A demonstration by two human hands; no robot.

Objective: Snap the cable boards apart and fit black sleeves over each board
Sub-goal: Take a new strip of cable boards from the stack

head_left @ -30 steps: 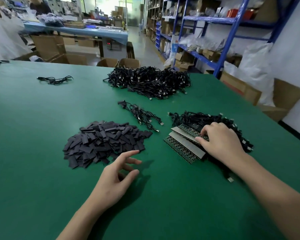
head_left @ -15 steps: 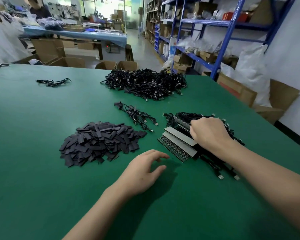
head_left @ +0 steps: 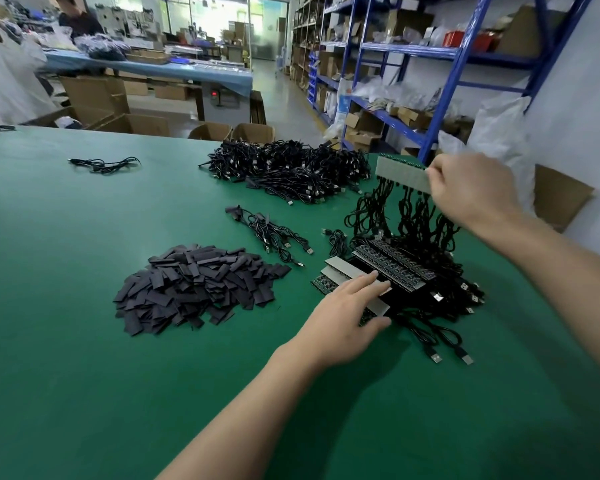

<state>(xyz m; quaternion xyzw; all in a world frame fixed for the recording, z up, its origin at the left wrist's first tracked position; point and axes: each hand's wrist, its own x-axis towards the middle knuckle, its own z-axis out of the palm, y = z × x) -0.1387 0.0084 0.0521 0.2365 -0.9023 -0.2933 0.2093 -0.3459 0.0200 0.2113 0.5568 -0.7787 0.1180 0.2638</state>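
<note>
My right hand [head_left: 471, 192] grips one end of a long board panel [head_left: 400, 173] and holds it up in the air, with several black cables [head_left: 409, 216] hanging from it down to the table. Below it lies a stack of more board panels [head_left: 388, 268] with their cables. My left hand [head_left: 347, 313] rests with straight fingers on the near end of that stack, pressing on it. A heap of flat black sleeves [head_left: 198, 285] lies to the left of the stack on the green table [head_left: 84, 375].
A big pile of black USB cables [head_left: 288, 171] lies at the back of the table, a small bundle [head_left: 271, 233] in the middle and a single cable [head_left: 104, 164] far left. Blue shelving [head_left: 440, 81] and cardboard boxes stand beyond the right edge. A person stands at the far left.
My right hand has lifted one board panel off the stack, its cables trailing up. My left hand has moved right from the bare table onto the stack.
</note>
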